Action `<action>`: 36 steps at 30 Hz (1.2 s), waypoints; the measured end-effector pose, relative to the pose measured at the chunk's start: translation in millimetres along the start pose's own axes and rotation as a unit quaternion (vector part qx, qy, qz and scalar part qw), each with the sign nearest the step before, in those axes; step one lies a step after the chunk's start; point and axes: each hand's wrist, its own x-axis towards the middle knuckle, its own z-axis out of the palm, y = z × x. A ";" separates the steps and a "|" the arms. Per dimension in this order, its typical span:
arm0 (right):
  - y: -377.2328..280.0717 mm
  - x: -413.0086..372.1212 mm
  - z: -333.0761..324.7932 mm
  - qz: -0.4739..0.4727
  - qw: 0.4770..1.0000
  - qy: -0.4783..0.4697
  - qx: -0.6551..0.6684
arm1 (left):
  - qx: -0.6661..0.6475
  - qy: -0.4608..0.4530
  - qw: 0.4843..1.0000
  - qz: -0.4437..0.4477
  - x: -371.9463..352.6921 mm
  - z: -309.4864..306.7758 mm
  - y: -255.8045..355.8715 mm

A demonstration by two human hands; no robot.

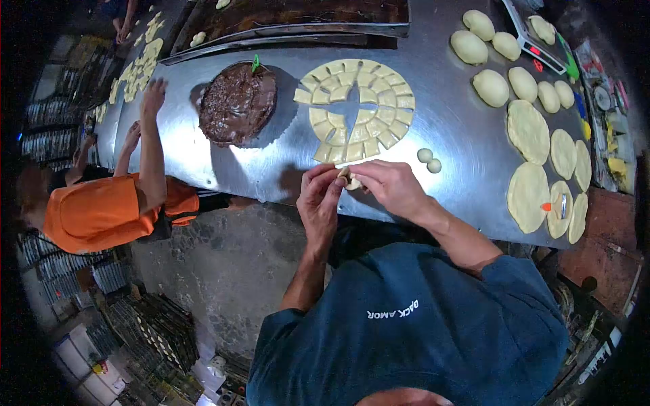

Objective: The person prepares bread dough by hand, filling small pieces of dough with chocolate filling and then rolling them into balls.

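Both my hands meet at the near edge of the metal table, just below a round of dough cut into small pieces (389, 101). My left hand (319, 196) pinches a small dough piece (352, 181) between thumb and fingers. From the other side my right hand (396, 189) holds the same piece with its fingertips. Two small dough balls (429, 160) lie to the right of my hands. A bowl of brown filling (237, 105) with a green-handled tool (255, 64) stands to the left of the cut dough.
Large dough balls (491, 88) and flattened rounds (528, 132) cover the table's right side, near a scale (535, 47). A big tray (298, 20) lies at the back. At left, a person in orange (108, 213) reaches over the table (176, 142); dough pieces (141, 68) lie beyond.
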 end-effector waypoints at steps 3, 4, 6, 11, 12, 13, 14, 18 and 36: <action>-11.0 22.7 -14.1 0.044 0.996 -0.072 0.037 | -0.203 -0.073 0.970 -0.109 8.3 -6.0 -2.1; -15.1 33.1 -11.7 0.068 0.992 -0.059 0.092 | -0.224 -0.079 0.959 -0.155 13.2 -9.4 -9.0; -7.7 47.6 -3.6 0.077 0.982 -0.079 0.150 | -0.293 -0.075 0.931 -0.202 24.2 -14.0 -17.4; -1.3 52.0 32.0 0.036 0.997 0.045 0.042 | -0.410 -0.003 0.878 -0.248 44.0 -18.7 -36.8; -12.2 51.3 36.0 0.025 0.999 0.045 0.016 | -0.409 -0.003 0.880 -0.243 46.6 -24.7 -38.2; -20.6 52.8 38.1 0.013 0.999 0.045 -0.009 | -0.413 -0.004 0.877 -0.246 50.4 -30.0 -39.3; -13.0 50.9 44.5 -0.012 0.998 0.035 -0.049 | -0.391 -0.032 0.881 -0.264 53.8 -34.7 -39.4; -7.8 60.3 37.4 0.034 0.996 -0.049 -0.060 | -0.367 -0.130 0.873 -0.293 68.0 -50.1 -47.4; -6.1 -42.7 -69.0 0.025 0.988 0.104 -0.113 | -0.324 -0.171 0.901 -0.234 -0.5 74.6 -11.4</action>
